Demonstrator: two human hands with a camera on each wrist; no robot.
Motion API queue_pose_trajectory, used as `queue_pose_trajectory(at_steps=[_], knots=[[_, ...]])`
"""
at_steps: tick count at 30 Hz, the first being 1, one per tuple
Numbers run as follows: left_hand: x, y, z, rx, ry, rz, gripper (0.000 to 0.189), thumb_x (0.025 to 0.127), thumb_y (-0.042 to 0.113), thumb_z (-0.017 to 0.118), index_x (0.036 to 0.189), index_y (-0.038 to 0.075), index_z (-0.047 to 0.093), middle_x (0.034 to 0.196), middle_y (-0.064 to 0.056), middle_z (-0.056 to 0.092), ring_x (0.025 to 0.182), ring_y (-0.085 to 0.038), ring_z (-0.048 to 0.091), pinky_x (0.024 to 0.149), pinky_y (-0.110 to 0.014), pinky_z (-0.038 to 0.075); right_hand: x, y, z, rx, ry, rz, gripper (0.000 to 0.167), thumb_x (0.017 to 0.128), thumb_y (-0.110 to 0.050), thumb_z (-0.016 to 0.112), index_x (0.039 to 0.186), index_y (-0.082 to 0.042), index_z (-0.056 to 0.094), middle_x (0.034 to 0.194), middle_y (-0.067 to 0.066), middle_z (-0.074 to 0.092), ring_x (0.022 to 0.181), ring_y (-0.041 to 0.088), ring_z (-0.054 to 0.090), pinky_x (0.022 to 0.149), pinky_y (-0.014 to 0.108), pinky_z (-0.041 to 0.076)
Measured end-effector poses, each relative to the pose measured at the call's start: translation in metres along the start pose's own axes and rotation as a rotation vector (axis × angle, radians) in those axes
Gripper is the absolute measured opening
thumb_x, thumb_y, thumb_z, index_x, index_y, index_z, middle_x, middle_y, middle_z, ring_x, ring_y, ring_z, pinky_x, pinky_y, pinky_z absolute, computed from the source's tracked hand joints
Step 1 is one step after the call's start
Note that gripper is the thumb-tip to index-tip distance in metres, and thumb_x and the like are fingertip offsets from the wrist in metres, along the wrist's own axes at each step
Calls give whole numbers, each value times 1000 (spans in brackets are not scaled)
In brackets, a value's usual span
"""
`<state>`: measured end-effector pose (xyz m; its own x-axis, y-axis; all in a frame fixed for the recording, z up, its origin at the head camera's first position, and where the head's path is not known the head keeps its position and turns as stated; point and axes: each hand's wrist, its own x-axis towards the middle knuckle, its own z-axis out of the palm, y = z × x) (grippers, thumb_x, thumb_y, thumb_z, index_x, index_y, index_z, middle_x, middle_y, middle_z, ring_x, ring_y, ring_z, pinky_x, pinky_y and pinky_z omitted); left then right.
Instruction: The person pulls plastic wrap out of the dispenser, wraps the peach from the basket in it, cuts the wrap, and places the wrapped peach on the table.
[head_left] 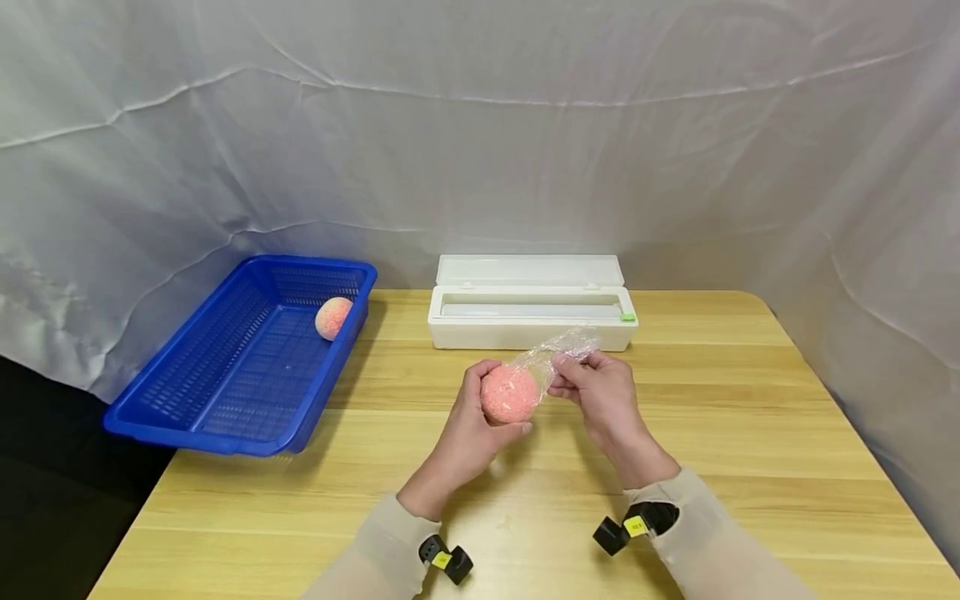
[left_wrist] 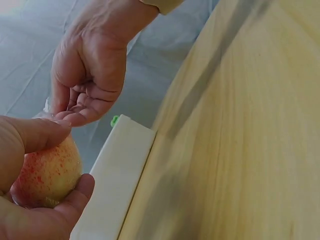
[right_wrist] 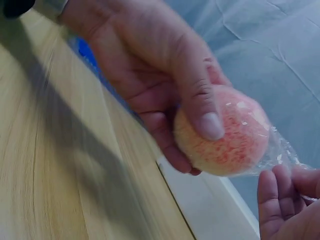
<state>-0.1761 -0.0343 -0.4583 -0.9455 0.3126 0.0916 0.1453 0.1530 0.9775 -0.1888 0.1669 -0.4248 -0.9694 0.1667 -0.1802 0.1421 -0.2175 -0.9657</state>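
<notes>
My left hand (head_left: 467, 442) grips a pink and pale yellow peach (head_left: 508, 396), with the fingers on its far side and the thumb on the near side. Clear plastic wrap (head_left: 542, 360) clings around the fruit and trails off to the right as a crumpled, gathered end. That loose end is pinched between the thumb and fingers of my right hand (head_left: 603, 400). In the right wrist view the film stretches from the peach (right_wrist: 232, 132) to the pinching fingers. The left wrist view shows red speckles on the peach's yellowish side. Both hands are above the table, in front of the wrap dispenser.
At the back stands a white wrap dispenser (head_left: 525, 335) with its clear lid raised and a green slider (head_left: 627, 317) at its right end. A blue plastic basket (head_left: 197, 438) at the left holds another peach (head_left: 332, 319). Grey cloth (head_left: 525, 150) hangs behind the wooden table (head_left: 750, 417).
</notes>
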Motion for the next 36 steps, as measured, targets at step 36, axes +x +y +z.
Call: queue_pose_trajectory(at_steps=[36], knots=[[-1, -1, -4, -536, -144, -209, 65, 93, 3, 74, 149, 0, 43, 148, -20, 52, 122, -20, 62, 103, -30, 55, 1, 10, 4, 66, 177, -285, 29, 103, -16, 70, 77, -3, 73, 78, -3, 67, 67, 7, 57, 59, 19, 51]])
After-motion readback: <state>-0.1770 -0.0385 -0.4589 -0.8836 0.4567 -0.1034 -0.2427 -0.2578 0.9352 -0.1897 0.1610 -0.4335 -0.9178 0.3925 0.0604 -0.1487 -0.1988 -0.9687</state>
